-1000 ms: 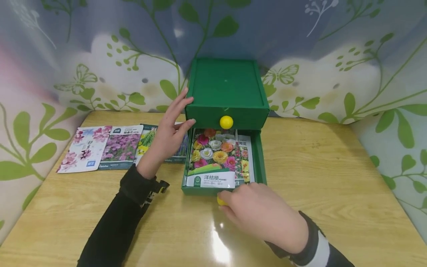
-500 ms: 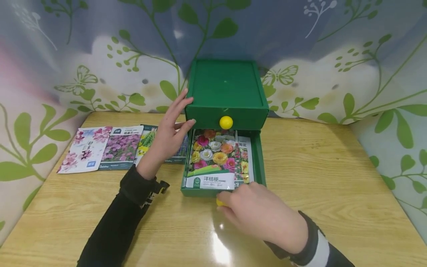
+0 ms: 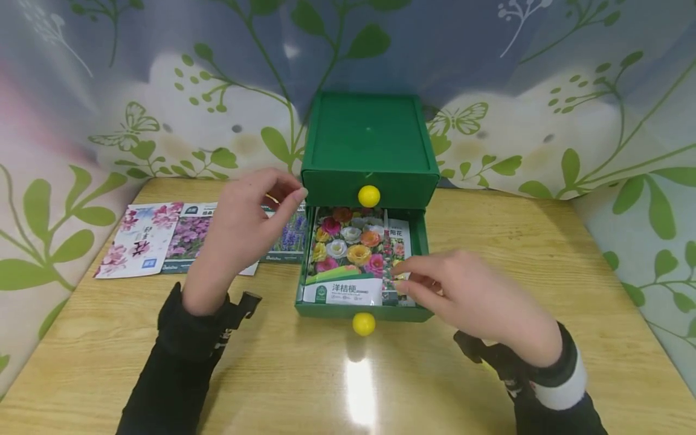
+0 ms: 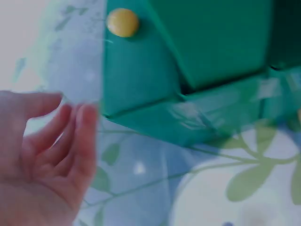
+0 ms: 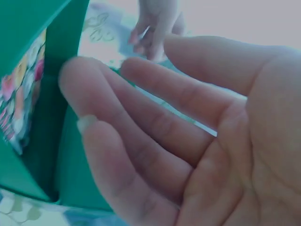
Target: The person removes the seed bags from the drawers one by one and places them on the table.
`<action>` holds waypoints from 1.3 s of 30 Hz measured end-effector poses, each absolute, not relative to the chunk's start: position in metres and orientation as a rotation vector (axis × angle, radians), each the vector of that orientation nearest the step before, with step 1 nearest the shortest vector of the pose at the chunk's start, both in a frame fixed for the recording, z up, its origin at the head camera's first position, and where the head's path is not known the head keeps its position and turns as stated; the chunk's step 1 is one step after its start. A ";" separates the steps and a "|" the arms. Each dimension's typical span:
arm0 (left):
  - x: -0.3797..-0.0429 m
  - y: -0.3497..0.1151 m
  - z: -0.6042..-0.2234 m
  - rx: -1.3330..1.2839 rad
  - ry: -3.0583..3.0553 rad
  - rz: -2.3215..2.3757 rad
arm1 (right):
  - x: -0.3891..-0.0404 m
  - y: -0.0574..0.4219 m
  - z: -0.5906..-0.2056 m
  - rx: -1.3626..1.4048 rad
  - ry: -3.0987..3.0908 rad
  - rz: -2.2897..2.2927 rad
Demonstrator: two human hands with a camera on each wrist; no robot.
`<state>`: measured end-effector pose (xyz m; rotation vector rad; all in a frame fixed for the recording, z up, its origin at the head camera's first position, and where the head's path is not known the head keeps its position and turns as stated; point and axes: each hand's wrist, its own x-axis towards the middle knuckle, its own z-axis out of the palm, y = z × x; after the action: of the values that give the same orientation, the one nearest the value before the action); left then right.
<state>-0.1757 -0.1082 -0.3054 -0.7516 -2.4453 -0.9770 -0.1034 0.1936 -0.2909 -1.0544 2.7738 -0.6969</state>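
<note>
Left forearm [image 3: 163,374]: extended toward back edge of table [image 3: 516,254].
Left wrist [image 3: 203,297]: held almost straight.
Left hand [image 3: 244,217]: held nearer the back edge than right hand [image 3: 467,290]; fingers loosely bent, thumb tip held near fingertips.
Right wrist [image 3: 544,344]: turned inward.
Right hand: pointed toward left edge, well apart from left; fingers gently bent.

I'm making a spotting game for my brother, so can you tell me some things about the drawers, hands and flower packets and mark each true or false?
1. The lower drawer is open. True.
2. Both knobs are blue. False: the upper knob and lower knob are yellow.
3. Flower packets lie inside that open drawer. True.
4. Someone is gripping a knob. False: the right hand has its fingertips over the drawer.
5. More packets lie on the table. True.
</note>
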 end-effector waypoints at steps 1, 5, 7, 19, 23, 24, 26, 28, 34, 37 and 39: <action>-0.173 -0.107 -0.304 -0.788 -2.485 -0.953 | -0.107 0.196 -0.291 -1.048 2.790 -0.704; -0.165 -0.096 -0.306 -1.016 -2.678 -0.824 | -0.120 0.200 -0.297 -0.972 2.819 -0.692; -0.162 -0.089 -0.310 -1.132 -2.733 -0.729 | -0.126 0.201 -0.301 -0.939 2.817 -0.666; -0.160 -0.067 -0.333 -1.455 -2.926 -0.384 | -0.140 0.177 -0.330 -0.955 2.827 -0.525; -0.157 -0.062 -0.334 -1.453 -2.928 -0.351 | -0.139 0.171 -0.335 -0.945 2.841 -0.478; -0.157 -0.061 -0.334 -1.457 -2.932 -0.349 | -0.138 0.170 -0.335 -0.933 2.840 -0.467; -0.156 -0.059 -0.334 -1.472 -2.933 -0.357 | -0.138 0.169 -0.336 -0.912 2.843 -0.449; -0.155 -0.057 -0.333 -1.494 -2.934 -0.396 | -0.138 0.168 -0.337 -0.900 2.854 -0.441; -0.158 -0.062 -0.331 -1.306 -2.897 -0.404 | -0.138 0.166 -0.339 -0.836 2.888 -0.433; -0.160 -0.065 -0.334 -1.153 -2.762 -0.204 | -0.138 0.164 -0.340 -0.818 2.905 -0.357; -0.160 -0.066 -0.337 -1.093 -2.671 -0.088 | -0.137 0.162 -0.341 -0.816 2.918 -0.283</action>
<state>-0.1605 -0.0655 -0.3370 -1.0929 -2.6708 -0.0883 -0.1371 0.1619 -0.3412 -0.8158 2.9175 -0.2833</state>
